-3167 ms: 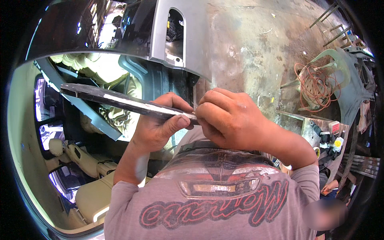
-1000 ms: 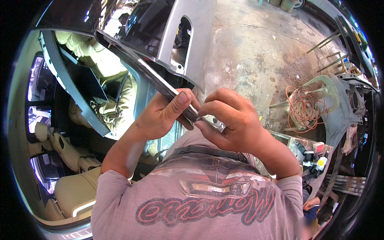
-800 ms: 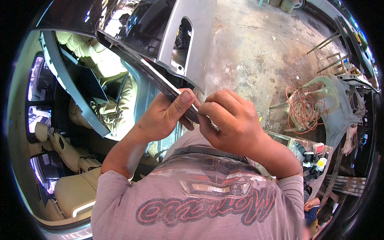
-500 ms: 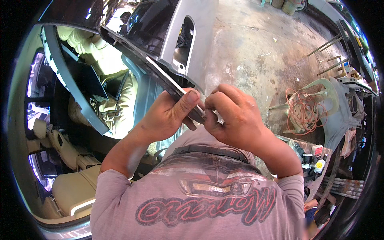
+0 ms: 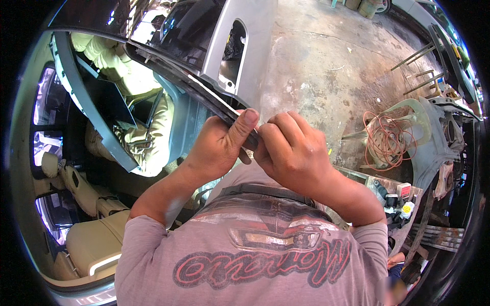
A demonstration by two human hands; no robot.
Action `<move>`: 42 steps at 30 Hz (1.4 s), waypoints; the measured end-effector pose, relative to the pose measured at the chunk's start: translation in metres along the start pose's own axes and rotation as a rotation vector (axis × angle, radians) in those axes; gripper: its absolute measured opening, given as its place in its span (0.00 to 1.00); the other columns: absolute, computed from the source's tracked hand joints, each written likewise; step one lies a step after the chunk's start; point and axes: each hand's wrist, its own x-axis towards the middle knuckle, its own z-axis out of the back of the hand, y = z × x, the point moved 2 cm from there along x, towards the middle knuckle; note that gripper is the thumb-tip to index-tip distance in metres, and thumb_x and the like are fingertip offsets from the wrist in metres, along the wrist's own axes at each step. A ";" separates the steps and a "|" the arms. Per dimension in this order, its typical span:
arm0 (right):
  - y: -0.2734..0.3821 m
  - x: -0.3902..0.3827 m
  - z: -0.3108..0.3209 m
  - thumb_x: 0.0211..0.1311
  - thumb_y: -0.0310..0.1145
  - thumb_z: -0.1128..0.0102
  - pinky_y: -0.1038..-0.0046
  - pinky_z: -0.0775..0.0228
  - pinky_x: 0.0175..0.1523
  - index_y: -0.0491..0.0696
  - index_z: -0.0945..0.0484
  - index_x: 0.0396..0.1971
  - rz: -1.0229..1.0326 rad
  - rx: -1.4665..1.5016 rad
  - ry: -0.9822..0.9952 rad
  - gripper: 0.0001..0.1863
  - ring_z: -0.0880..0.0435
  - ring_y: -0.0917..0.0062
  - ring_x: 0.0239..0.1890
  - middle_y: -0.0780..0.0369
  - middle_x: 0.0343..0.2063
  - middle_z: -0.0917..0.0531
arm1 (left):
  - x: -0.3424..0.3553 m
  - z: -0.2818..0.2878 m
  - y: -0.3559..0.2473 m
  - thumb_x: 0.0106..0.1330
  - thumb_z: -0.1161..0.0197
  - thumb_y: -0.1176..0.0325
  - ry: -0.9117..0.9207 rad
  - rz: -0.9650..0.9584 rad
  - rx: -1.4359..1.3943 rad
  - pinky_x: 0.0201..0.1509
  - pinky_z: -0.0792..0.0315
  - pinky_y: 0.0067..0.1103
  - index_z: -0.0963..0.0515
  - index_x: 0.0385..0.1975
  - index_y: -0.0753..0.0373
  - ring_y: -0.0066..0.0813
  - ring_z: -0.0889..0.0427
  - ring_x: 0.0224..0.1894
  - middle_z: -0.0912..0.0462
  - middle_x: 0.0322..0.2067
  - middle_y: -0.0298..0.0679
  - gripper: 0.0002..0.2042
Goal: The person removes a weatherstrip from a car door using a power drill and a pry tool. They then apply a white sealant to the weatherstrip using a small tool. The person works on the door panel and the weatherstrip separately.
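Observation:
A long dark trim strip [image 5: 201, 92] with a pale line along one edge slants from the upper left down to my hands. My left hand [image 5: 218, 142] is wrapped round it near its lower end, thumb pressed on top. Close beside it, my right hand [image 5: 292, 148] is closed with curled fingers at the strip's lower end. Its fingertips are partly hidden, so I cannot make out any small piece between them. Beyond the strip stands a grey car panel [image 5: 214, 56] with an oblong cutout.
On the left is an open car with a beige seat [image 5: 99, 245] and a blue-grey door frame [image 5: 97, 112]. To the right, an orange coiled hose [image 5: 390, 140] lies on a pale plastic chair [image 5: 421, 120]. Small bottles [image 5: 407, 209] stand on a bench at lower right.
My right hand has closed up and turned slightly at the strip's end, its fingers now more tightly curled against it. My left hand keeps its grip with barely any shift.

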 end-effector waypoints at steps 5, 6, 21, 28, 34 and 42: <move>-0.015 0.000 -0.004 0.50 0.20 0.31 0.62 0.24 0.32 0.45 0.21 0.34 -0.013 0.180 0.005 0.11 0.17 0.62 0.30 0.58 0.30 0.20 | -0.001 -0.002 0.004 0.81 0.52 0.37 -0.006 -0.053 0.016 0.26 0.16 0.20 0.19 0.40 0.65 0.25 0.13 0.27 0.16 0.29 0.38 0.32; -0.018 0.000 -0.004 0.51 0.20 0.32 0.62 0.24 0.32 0.44 0.21 0.34 -0.038 0.241 0.022 0.11 0.17 0.61 0.30 0.57 0.30 0.20 | -0.001 0.000 0.005 0.80 0.52 0.36 0.014 -0.069 0.024 0.26 0.16 0.20 0.19 0.40 0.65 0.25 0.13 0.27 0.16 0.29 0.38 0.32; -0.029 -0.006 -0.005 0.63 0.23 0.40 0.71 0.27 0.39 0.42 0.20 0.34 -0.328 0.677 0.151 0.02 0.20 0.73 0.30 0.59 0.29 0.20 | -0.003 0.002 0.006 0.80 0.55 0.33 0.071 -0.117 0.049 0.27 0.15 0.20 0.19 0.39 0.66 0.25 0.12 0.30 0.17 0.29 0.38 0.35; -0.029 -0.006 -0.003 0.63 0.28 0.37 0.61 0.24 0.41 0.45 0.18 0.34 -0.401 0.621 0.132 0.03 0.15 0.59 0.33 0.54 0.30 0.17 | -0.005 0.005 0.007 0.81 0.56 0.34 0.088 -0.115 0.053 0.29 0.14 0.22 0.19 0.41 0.69 0.28 0.11 0.33 0.17 0.32 0.42 0.36; -0.033 -0.005 0.005 0.62 0.24 0.37 0.63 0.23 0.39 0.45 0.17 0.37 -0.407 0.653 0.086 0.04 0.15 0.60 0.32 0.55 0.31 0.17 | -0.006 0.008 0.011 0.81 0.57 0.34 0.131 -0.135 0.075 0.30 0.13 0.23 0.20 0.43 0.70 0.30 0.10 0.33 0.17 0.34 0.43 0.37; -0.019 -0.009 0.012 0.56 0.19 0.32 0.69 0.22 0.35 0.44 0.16 0.37 -0.134 0.537 0.071 0.09 0.13 0.68 0.32 0.58 0.33 0.15 | -0.009 0.005 0.007 0.82 0.56 0.36 0.111 -0.107 0.056 0.30 0.14 0.21 0.20 0.42 0.68 0.28 0.11 0.32 0.17 0.33 0.41 0.35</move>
